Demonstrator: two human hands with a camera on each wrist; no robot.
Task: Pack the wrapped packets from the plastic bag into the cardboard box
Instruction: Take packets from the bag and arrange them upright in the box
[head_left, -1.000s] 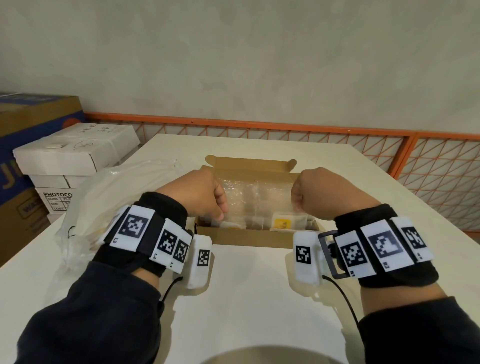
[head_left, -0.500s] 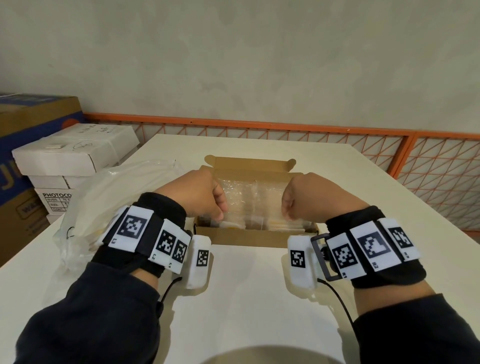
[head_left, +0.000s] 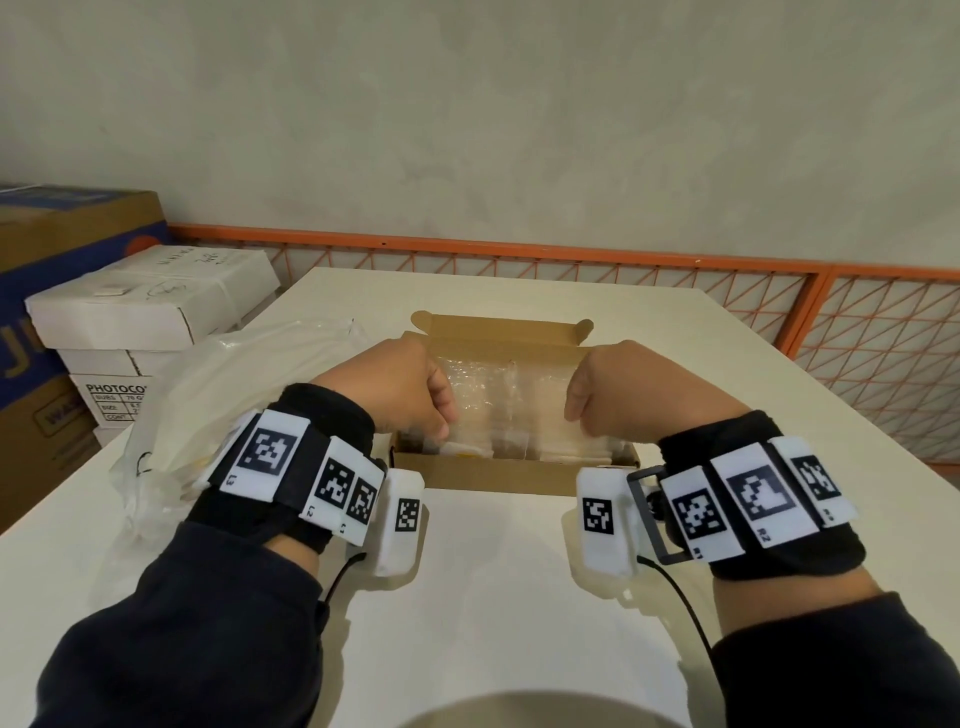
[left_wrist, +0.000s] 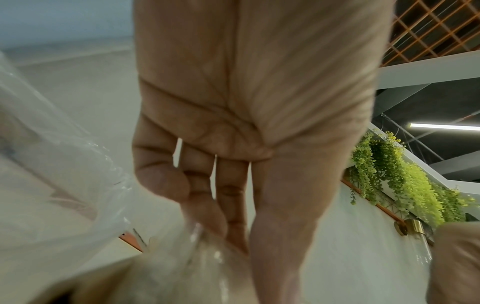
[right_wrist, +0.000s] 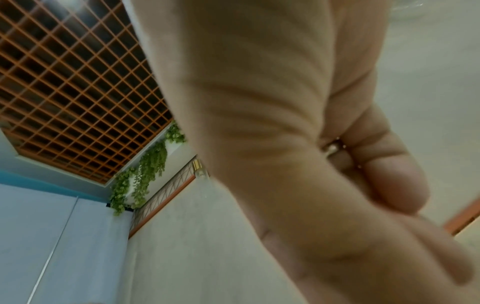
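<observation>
We see both hands, left hand (head_left: 400, 387) and right hand (head_left: 618, 395), pinching a clear, crinkled wrapped packet (head_left: 511, 400) upright inside the open cardboard box (head_left: 498, 475); plastic bag (head_left: 208, 395) at nine o'clock.

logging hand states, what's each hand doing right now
Left hand: gripping the bubble-wrapped packets in the cardboard box.
Right hand: gripping the same packets.

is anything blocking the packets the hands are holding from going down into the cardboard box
Nothing visible does. The left hand and right hand hold the wrapped packets directly over the cardboard box, whose lid flap is folded back. More packets already lie in the bottom.
</observation>
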